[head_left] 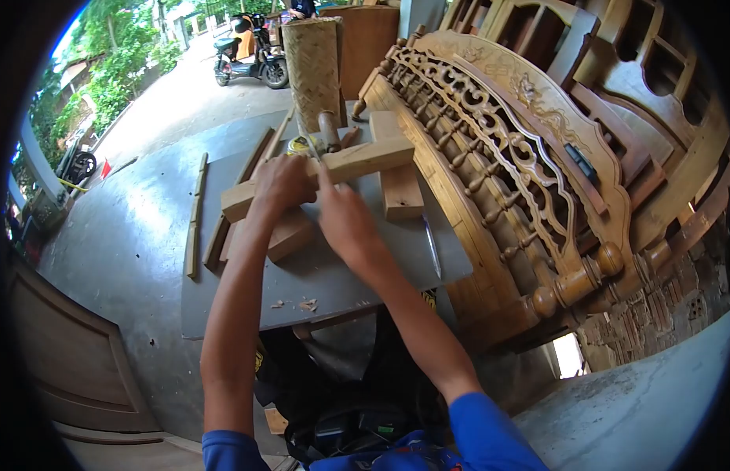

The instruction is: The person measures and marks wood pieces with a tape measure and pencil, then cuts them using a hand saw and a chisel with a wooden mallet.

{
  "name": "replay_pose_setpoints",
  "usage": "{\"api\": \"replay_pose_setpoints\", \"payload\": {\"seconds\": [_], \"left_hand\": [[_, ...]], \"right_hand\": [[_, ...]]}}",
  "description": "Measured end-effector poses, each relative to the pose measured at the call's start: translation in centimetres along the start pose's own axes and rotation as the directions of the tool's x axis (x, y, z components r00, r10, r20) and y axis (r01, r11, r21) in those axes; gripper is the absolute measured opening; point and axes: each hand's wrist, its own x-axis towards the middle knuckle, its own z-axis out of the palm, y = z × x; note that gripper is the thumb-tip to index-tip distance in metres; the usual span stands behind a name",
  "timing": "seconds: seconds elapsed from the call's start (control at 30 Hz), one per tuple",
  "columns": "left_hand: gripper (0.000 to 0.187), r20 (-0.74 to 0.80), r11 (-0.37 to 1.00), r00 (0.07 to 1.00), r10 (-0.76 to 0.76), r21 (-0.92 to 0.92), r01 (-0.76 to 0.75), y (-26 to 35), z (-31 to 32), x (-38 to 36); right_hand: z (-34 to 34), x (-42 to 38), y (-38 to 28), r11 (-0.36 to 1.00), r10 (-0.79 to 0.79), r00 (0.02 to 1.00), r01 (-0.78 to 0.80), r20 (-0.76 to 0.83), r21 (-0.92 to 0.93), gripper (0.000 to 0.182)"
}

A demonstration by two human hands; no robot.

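Head view. Note wooden beam [369, 159] at upper centre of frame, lying across blocks [402, 195] on grey tabletop [341, 286]. Left hand [283, 184] curled over beam; right hand [347, 224] bent in just beside it, both near slim tool [311, 147]. Cannot tell what either clamps. For control, seat beam firmly on blocks, steady both wrists, keep fingertips off tool's edge. Unclear: tool type, contact with wood; left fingertips and right palm hidden.

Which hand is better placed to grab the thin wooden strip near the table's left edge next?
Probably the left hand: it is nearer the strip, while the right hand would have to reach past the left arm.
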Motion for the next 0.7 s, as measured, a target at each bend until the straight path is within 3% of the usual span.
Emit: {"api": "replay_pose_setpoints", "payload": {"seconds": [0.07, 0.13, 0.23, 0.3, 0.33, 0.4, 0.43, 0.53, 0.6, 0.7], "left_hand": [[0.017, -0.054, 1.0, 0.998, 0.03, -0.008, -0.03, -0.7, 0.9, 0.5], [0.023, -0.031, 1.0, 1.0, -0.002, 0.021, 0.003, -0.2, 0.4, 0.5], [0.027, 0.045, 1.0, 0.999, -0.025, 0.008, 0.025, 0.8, -0.7, -0.1], [0.028, 0.058, 1.0, 0.998, -0.018, 0.012, 0.018, 0.6, -0.9, -0.3], [0.028, 0.042, 1.0, 0.999, -0.017, 0.024, 0.016, 0.7, -0.9, -0.4], [0.029, 0.031, 0.999, 0.999, -0.015, 0.032, 0.014, 0.4, -0.8, -0.3], [0.029, 0.043, 1.0, 0.999, -0.023, 0.021, 0.022, 0.3, -0.6, -0.4], [0.027, 0.021, 0.999, 0.999, -0.029, -0.036, 0.03, 0.0, 0.0, 0.1], [0.026, -0.011, 0.996, 0.998, -0.054, -0.069, 0.053, 0.1, 0.3, 0.6], [0.023, 0.035, 0.997, 0.997, -0.068, -0.024, 0.069, 0.5, -0.3, -0.2]], "right_hand": [[1.8, 4.4, -0.1, 1.0, 0.005, 1.0, -0.005, 0.017, -0.03, 0.05], [1.1, 3.5, -0.4, 0.998, 0.028, 0.999, -0.027, 0.031, -0.057, 0.049], [-2.4, -5.6, -1.2, 0.999, 0.04, 0.999, -0.04, 0.015, -0.019, 0.055], [-6.5, -12.6, -2.5, 0.986, 0.157, 0.959, -0.136, 0.237, -0.101, 0.057], [-7.6, -12.9, -2.7, 0.983, 0.161, 0.957, -0.134, 0.24, -0.126, 0.058], [-8.4, -12.7, -2.9, 0.977, 0.18, 0.952, -0.144, 0.247, -0.16, 0.06], [-7.2, -11.0, -2.5, 0.988, 0.11, 0.976, -0.086, 0.189, -0.128, 0.058], [-0.8, -0.5, -0.4, 0.999, 0.043, 0.994, -0.043, 0.1, -0.004, 0.056], [0.7, 4.2, -0.7, 0.998, 0.051, 0.994, -0.047, 0.094, -0.04, 0.053], [-0.6, -0.3, 0.1, 0.999, -0.029, 0.999, 0.029, 0.023, 0.019, 0.055]]}}
